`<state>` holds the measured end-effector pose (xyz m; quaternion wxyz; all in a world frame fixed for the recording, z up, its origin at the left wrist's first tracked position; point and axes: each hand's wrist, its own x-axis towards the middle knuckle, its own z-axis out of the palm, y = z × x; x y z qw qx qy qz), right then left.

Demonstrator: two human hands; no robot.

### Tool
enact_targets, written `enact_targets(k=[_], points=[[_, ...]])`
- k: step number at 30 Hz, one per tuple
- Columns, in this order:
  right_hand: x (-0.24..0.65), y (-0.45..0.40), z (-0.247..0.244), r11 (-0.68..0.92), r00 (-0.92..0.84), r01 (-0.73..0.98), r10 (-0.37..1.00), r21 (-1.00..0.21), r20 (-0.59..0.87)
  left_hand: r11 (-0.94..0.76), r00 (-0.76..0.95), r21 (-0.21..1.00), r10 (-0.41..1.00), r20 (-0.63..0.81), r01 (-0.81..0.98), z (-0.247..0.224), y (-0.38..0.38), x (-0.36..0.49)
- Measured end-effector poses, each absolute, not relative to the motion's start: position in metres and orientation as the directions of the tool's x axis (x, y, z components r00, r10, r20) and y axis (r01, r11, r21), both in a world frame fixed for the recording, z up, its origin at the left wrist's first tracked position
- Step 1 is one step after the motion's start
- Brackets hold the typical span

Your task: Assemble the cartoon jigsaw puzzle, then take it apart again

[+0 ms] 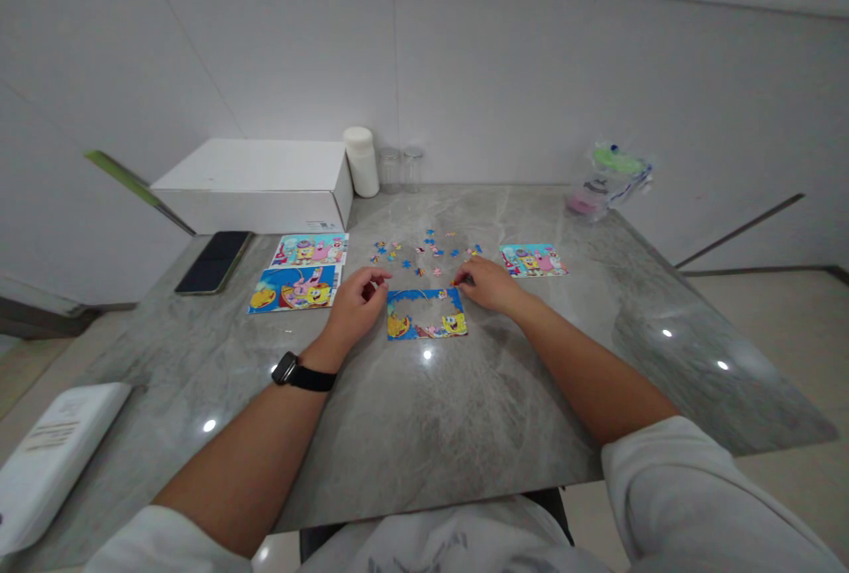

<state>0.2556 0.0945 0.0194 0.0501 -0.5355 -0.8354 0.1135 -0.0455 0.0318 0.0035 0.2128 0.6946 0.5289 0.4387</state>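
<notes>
A partly assembled jigsaw puzzle (400,326) with a blue border and yellow cartoon figures lies flat on the grey table, with a bare gap in its middle. My left hand (360,297) rests just left of it, its fingers loosely curled and apart with nothing between them. At the puzzle's upper right corner, my right hand (489,284) pinches a small puzzle piece (455,283). Several loose puzzle pieces (434,250) are scattered behind the puzzle. Left of my left hand lies a blue picture card (295,288), and beyond my right hand a finished-looking pink and turquoise puzzle (534,260).
Another picture card (309,249) and a dark phone (214,263) lie on the left. Behind them are a white box (252,184), a white bottle (362,163) and two glass jars (401,171). A plastic bag (607,182) sits at the back right, a white device (59,458) front left.
</notes>
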Motion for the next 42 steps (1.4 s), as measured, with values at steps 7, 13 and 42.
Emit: enact_targets(k=[7, 13, 42], points=[[0.256, 0.096, 0.017, 0.406, -0.423, 0.881, 0.906, -0.242, -0.019, -0.369, 0.107, 0.733, 0.919, 0.379, 0.572, 0.008, 0.028, -0.042], [0.258, 0.1, 0.018, 0.388, -0.406, 0.889, 0.913, -0.243, -0.029, -0.434, 0.262, 0.67, 0.9, 0.348, 0.602, 0.011, 0.022, -0.038], [0.26, 0.105, 0.014, 0.253, -0.347, 0.81, 0.934, -0.529, -0.086, -0.476, 0.4, 0.4, 0.878, 0.263, 0.783, -0.001, 0.024, -0.065]])
